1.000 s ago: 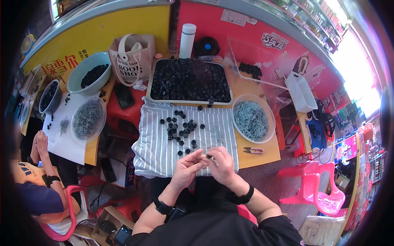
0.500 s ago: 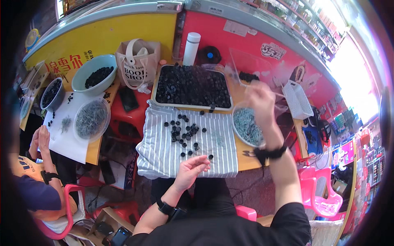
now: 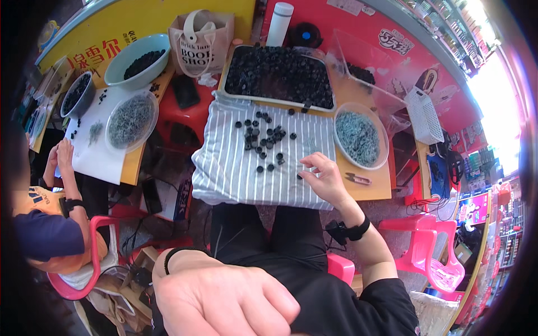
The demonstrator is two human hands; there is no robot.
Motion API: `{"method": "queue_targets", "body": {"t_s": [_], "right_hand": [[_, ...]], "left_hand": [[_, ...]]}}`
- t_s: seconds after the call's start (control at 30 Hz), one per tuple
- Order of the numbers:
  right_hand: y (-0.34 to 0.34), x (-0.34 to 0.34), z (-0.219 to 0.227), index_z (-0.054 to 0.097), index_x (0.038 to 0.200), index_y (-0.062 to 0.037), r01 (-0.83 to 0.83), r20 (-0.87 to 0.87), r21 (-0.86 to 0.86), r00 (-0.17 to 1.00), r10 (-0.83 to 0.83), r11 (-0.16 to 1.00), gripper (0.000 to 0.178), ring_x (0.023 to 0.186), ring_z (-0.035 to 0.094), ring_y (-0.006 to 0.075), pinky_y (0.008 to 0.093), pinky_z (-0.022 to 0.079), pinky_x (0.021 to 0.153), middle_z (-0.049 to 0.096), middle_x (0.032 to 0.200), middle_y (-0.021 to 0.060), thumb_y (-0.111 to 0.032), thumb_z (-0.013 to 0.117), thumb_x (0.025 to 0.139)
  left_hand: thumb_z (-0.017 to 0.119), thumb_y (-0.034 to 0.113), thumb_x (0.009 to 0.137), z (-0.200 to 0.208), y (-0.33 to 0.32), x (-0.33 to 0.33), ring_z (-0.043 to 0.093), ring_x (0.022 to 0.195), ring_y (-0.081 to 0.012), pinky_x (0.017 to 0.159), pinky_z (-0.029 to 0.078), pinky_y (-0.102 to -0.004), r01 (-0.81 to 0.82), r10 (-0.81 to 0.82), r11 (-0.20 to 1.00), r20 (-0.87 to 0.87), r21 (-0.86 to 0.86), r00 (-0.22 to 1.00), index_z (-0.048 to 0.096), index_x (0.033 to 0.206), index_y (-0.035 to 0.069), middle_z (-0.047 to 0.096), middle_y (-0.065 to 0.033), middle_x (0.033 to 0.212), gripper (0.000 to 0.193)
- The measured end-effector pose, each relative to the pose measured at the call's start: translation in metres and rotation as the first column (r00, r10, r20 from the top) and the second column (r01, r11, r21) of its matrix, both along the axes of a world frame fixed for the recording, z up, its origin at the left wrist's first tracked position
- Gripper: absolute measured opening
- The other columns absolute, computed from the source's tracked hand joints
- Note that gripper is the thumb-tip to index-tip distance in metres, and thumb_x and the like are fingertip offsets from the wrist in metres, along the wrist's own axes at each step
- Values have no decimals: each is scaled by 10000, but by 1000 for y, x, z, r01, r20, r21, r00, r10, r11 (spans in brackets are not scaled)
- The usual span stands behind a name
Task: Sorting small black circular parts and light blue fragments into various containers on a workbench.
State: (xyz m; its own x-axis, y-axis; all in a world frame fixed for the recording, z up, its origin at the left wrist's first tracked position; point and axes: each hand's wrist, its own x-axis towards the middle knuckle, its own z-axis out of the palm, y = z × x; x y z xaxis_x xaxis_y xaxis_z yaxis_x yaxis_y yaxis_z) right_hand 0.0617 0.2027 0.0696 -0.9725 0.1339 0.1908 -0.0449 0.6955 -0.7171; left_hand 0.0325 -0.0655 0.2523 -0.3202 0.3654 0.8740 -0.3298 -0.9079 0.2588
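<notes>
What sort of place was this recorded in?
Probably a shop, partly used as a workspace: stocked shelves at right, plus a tray of small black parts and a tub of wiry grey pieces on the table.

left hand (image 3: 224, 297) raised, right hand (image 3: 323, 178) outstretched

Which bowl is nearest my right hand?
The rightmost bowl, full of wiry pieces, just beyond your right hand; the other three bowls stand far left.

Soft, matt striped cloth (image 3: 224, 180) here, draped over the near edge of a smooth, wood-look table (image 3: 371, 192)! Small black caps (image 3: 271, 167) on it, smooth plastic by the look. Right edge, a glossy, translucent plastic tub (image 3: 385, 148); far edge, a smooth, pale-rimmed plastic tray (image 3: 263, 99).
</notes>
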Motion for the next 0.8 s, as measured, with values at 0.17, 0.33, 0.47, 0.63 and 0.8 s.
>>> {"method": "queue_targets", "body": {"t_s": [0.17,0.33,0.47,0.63,0.8], "right_hand": [[-12,14,-17,656,1005,-30,11,-115,166,993,9,986,280,905,604,330,400,497,767,622,942,130,-40,712,730],[-18,26,-24,632,1040,-30,45,-177,223,984,-5,974,323,949,582,346,430,485,813,622,960,135,-35,702,724],[-22,31,-31,627,1054,-29,71,-232,211,973,-21,975,336,933,582,351,431,481,819,620,958,137,-31,697,725],[-23,32,-35,626,1064,-22,124,-262,225,963,-63,966,342,912,586,354,425,476,815,621,920,143,-26,689,728],[-25,26,-40,639,1047,-19,134,-291,186,954,-76,973,324,842,598,337,416,483,759,629,859,126,-12,693,728]], "left_hand": [[674,102,907,1,10,45,398,413,-134,426,234,-282,9,-21,994,104,113,994,729,989,-53,543,-54,574,184],[667,122,924,7,1,75,406,415,-131,419,252,-295,150,-161,986,165,75,973,723,983,-70,558,-49,593,209],[658,164,943,11,-2,87,436,428,-127,419,263,-298,149,-155,987,102,60,983,718,991,-81,584,-55,617,257],[667,173,939,5,2,97,463,444,-133,422,272,-296,123,-133,989,134,81,982,715,982,-84,613,-69,657,265],[684,142,920,-2,9,49,474,466,-154,440,278,-292,270,-263,963,-220,2,939,716,1032,-54,608,-86,688,228]]}}
